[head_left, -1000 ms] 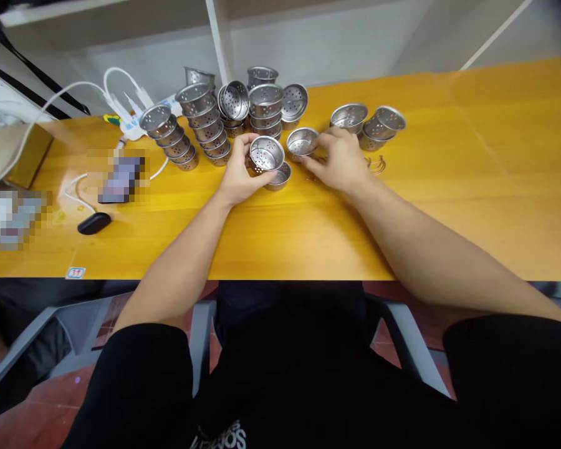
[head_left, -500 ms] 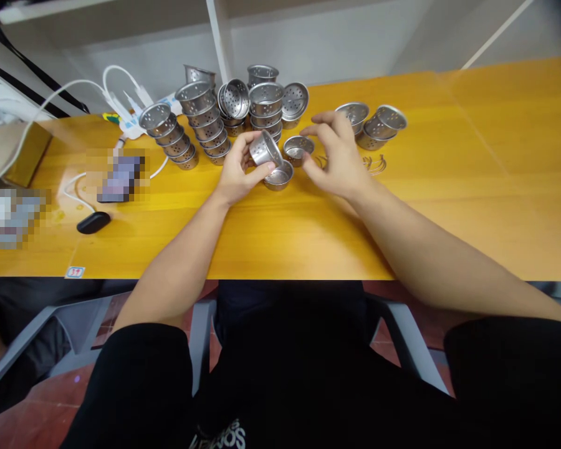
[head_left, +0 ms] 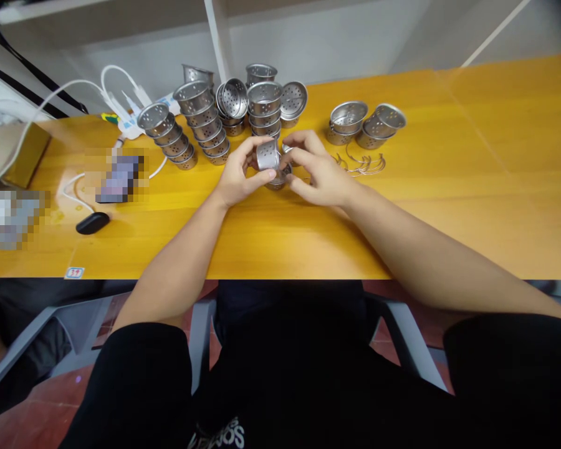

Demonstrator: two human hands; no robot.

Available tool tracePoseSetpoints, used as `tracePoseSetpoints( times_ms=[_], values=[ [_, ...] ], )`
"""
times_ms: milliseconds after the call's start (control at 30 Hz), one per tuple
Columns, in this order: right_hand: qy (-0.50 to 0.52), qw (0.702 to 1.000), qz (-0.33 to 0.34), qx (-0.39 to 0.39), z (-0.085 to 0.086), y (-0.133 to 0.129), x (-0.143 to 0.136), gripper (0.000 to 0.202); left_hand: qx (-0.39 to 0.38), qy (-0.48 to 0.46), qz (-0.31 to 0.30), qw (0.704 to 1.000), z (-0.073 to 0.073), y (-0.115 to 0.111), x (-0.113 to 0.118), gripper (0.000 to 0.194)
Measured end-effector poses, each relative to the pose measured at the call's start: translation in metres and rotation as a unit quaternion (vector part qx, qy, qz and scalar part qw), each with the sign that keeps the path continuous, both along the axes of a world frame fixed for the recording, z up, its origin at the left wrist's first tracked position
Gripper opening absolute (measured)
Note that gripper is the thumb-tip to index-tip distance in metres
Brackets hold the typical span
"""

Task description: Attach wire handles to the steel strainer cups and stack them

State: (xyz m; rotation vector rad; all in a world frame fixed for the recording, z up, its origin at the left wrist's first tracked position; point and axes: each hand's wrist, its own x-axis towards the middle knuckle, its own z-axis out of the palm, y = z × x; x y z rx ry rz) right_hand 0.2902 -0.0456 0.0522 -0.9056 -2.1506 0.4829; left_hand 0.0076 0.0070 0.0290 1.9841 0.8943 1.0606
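Observation:
My left hand is closed round a perforated metal strainer cup, held tilted with its mouth toward the right. At that mouth my right hand has its fingers bent; what they pinch, if anything, is too small to make out. Under the hands stands another strainer cup, partly covered by them. A further cup is mostly hidden behind my right fingers. Several thin curved wires lie on the table to the right of my right hand.
Stacks of strainer cups stand at the back, with more cups at the right. A phone, a black oval object and a white power strip with cables are on the left of the wooden table.
My right hand has moved left and down to the mouth of the held cup, its fingers drawing in. The cup has turned in my left hand, its mouth now more to the right.

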Motion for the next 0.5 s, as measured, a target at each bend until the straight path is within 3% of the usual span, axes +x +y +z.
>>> tracePoseSetpoints(
  times_ms=[267,500],
  values=[
    [0.091,0.994,0.016,-0.053,0.0,0.005,0.001,0.079,0.014,0.032,-0.006,0.999,0.01,-0.008,0.0,0.105],
    [0.147,0.984,0.053,-0.087,0.001,0.006,-0.001,0.076,0.017,0.02,-0.024,0.999,0.016,-0.013,0.0,0.109]
  ],
)
